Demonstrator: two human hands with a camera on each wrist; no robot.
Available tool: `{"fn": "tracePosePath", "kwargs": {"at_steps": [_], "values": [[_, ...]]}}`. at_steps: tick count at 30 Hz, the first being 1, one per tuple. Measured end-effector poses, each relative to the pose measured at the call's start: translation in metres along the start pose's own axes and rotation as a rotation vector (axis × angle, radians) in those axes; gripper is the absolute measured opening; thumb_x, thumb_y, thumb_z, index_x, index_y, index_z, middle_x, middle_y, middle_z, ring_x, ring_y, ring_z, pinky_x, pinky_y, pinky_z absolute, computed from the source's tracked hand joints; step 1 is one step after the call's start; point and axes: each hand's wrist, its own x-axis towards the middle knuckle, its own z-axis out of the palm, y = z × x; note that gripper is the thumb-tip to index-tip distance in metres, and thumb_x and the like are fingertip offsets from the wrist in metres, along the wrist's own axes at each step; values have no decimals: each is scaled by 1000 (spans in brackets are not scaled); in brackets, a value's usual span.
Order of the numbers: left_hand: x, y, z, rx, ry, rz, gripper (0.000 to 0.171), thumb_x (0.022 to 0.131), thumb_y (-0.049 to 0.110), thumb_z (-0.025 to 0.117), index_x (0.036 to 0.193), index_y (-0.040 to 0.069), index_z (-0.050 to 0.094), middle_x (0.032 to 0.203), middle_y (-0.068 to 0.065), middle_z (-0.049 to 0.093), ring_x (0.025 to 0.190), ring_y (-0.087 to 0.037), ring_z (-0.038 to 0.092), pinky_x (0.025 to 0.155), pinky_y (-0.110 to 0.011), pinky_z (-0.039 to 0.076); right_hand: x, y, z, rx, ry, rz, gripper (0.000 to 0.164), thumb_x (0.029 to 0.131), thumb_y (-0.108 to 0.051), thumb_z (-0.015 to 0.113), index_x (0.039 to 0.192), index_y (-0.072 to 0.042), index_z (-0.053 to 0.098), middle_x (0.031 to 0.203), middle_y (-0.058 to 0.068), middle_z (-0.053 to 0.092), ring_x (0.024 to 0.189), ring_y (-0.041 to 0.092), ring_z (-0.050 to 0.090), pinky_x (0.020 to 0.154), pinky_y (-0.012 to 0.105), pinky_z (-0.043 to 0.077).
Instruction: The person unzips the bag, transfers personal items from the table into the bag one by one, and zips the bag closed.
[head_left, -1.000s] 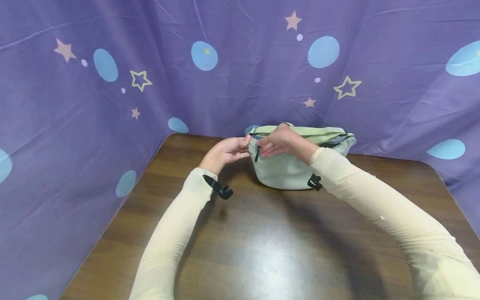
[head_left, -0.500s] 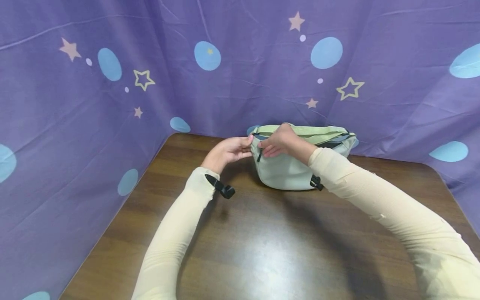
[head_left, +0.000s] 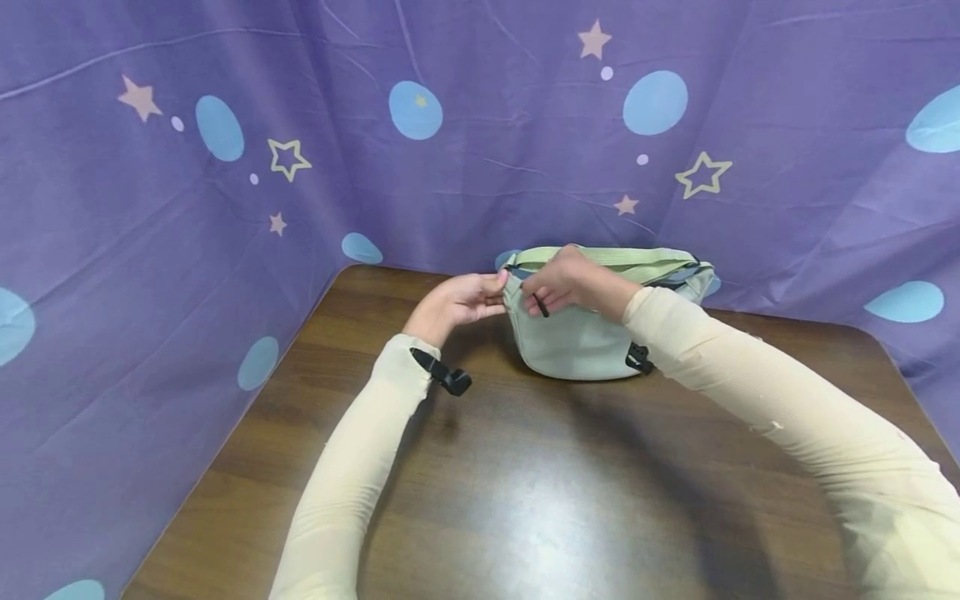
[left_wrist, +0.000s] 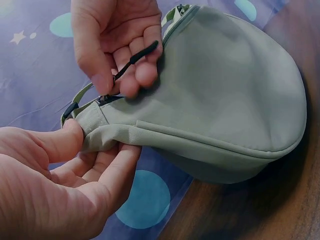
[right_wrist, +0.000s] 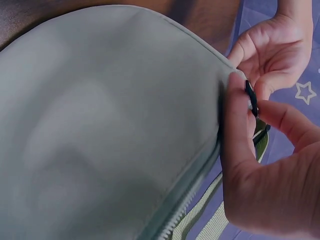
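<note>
A pale green waist bag (head_left: 577,346) stands at the back of the table, its zip running along the top. My left hand (head_left: 461,302) pinches the fabric tab (left_wrist: 95,120) at the bag's left end between thumb and fingers. Close beside it, my right hand (head_left: 576,279) pinches the zip slider (left_wrist: 103,100) near that same end. Its black cord pull (left_wrist: 144,52) lies across the right fingers. One row of zip teeth (right_wrist: 175,220) shows along the bag's top edge in the right wrist view.
Light green webbing strap (head_left: 652,257) lies along the bag's top. A black buckle (head_left: 639,358) hangs by the right sleeve, and a black strap (head_left: 442,373) sits on the left wrist. Behind the wooden table (head_left: 480,467) hangs a purple patterned curtain (head_left: 487,125).
The black pull, which hung down against the bag below the right thumb, now lies across the right fingers. The left hand keeps its grip on the bag's end.
</note>
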Motion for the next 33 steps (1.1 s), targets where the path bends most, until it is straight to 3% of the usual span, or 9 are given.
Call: {"fn": "tracePosePath", "kwargs": {"at_steps": [4, 10, 15, 23, 33], "values": [[2, 0, -2, -5, -15, 6, 38, 107, 20, 35, 84, 12, 64, 82, 0, 69, 83, -12, 65, 129, -45, 19, -3, -1, -6, -11, -38, 3, 9, 90, -3, 72, 88, 4, 76, 66, 5, 72, 63, 13, 71, 68, 26, 61], [0, -4, -9, -59, -33, 9, 38, 106, 18, 37, 83, 12, 67, 84, -1, 69, 85, -13, 65, 130, -45, 14, -2, 1, -18, -24, -122, 30, 13, 99, -5, 65, 87, 0, 68, 67, 3, 70, 61, 11, 68, 67, 25, 61], [-4, -7, -13, -63, -56, 10, 36, 106, 19, 40, 84, 12, 68, 86, 0, 70, 88, -13, 65, 131, -44, 13, -2, 6, -24, -27, -154, 30, 12, 100, -7, 64, 90, -3, 67, 68, 2, 70, 63, 10, 68, 68, 23, 60], [-10, -4, -14, -34, -85, 3, 25, 103, 22, 48, 89, 13, 67, 90, 1, 72, 93, -12, 64, 130, -44, 13, -2, 8, -28, -21, -121, 27, 9, 96, -6, 70, 88, -4, 70, 66, 3, 70, 60, 10, 68, 65, 22, 60], [-3, -2, -5, 19, -71, -4, 26, 107, 17, 40, 94, 12, 63, 89, 1, 72, 95, -14, 62, 129, -44, 18, -4, 14, -39, -21, -120, 66, 7, 96, -7, 71, 88, -5, 71, 68, 3, 71, 62, 10, 69, 67, 22, 60]]}}
